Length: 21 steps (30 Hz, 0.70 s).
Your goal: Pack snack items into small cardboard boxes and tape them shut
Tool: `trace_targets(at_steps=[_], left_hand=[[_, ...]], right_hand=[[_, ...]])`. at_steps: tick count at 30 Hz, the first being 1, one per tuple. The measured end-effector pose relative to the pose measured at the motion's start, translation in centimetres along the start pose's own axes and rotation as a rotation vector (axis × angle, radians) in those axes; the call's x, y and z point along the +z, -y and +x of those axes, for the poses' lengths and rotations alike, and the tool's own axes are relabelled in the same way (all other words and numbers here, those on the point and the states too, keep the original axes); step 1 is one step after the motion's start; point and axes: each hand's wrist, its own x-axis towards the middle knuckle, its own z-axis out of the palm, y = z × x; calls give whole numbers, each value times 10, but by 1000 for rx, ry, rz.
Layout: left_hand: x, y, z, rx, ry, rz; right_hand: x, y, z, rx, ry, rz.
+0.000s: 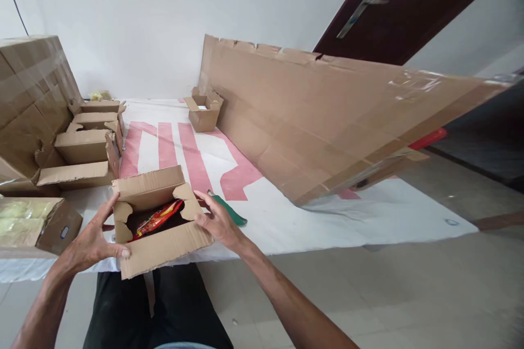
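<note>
White worktop (278,229), pale wall (143,22), 1 open box (164,251) at the near edge

The open box is between the left hand (87,237) and the right hand (219,223), its long way going left to right. Both hands are just as near: their fingers grip 1 end each. A red packet (158,219) lies slanted inside. Pink stripes (194,155) mark the worktop's cloth. More boxes (85,144) stand at left, a big cardboard sheet (307,114) slants at right, and a dark door (413,5) is behind.

Soft light covers the wall (135,16), tape (421,83) glints, and the right edge looks stretched and blurred.
</note>
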Motion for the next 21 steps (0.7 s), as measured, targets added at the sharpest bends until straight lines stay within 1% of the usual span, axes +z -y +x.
trace_targets(at_steps=[2,5,8,10,14,17,19,21], left_hand=[[-3,2,0,-3,-7,8],[-7,5,-3,-11,-16,16],[-9,5,-6,-14,-5,23],[-8,3,-7,-15,2,32],[-6,2,-9,-23,-1,57],[-5,3,-9,-39,-24,86],[-4,3,-8,-34,-44,102],[-3,3,-7,-25,-57,112]], right_hand=[[14,13,-7,-2,-12,-54],[24,20,-14,1,-35,-113],[25,19,-12,47,-35,-128],[24,20,-7,72,-61,-179],[31,33,6,32,-105,-405],[38,46,13,45,-132,-568],[41,53,15,67,-140,-643],[39,55,13,68,-141,-664]])
